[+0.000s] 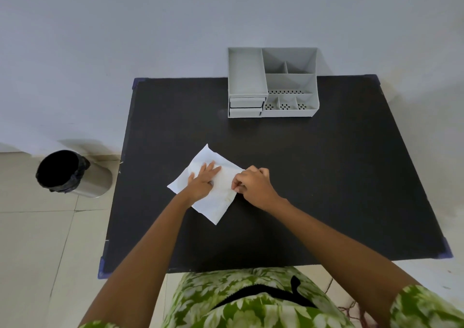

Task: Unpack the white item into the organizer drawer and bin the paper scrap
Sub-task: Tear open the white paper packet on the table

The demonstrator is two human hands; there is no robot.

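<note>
Head view: your left hand [202, 180] is flat and open on the white paper wrap [213, 203] mid black counter [326, 177], right hand [252, 184] pinching its edge. I'd peel slowly; grey plastic organizer [272, 82] drawers look closed.

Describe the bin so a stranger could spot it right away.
Start at the black table and look off its left edge to the tiled floor. The bin stands there alone: a shiny metal cylinder lined with a black bag, the only round thing in sight.
</note>
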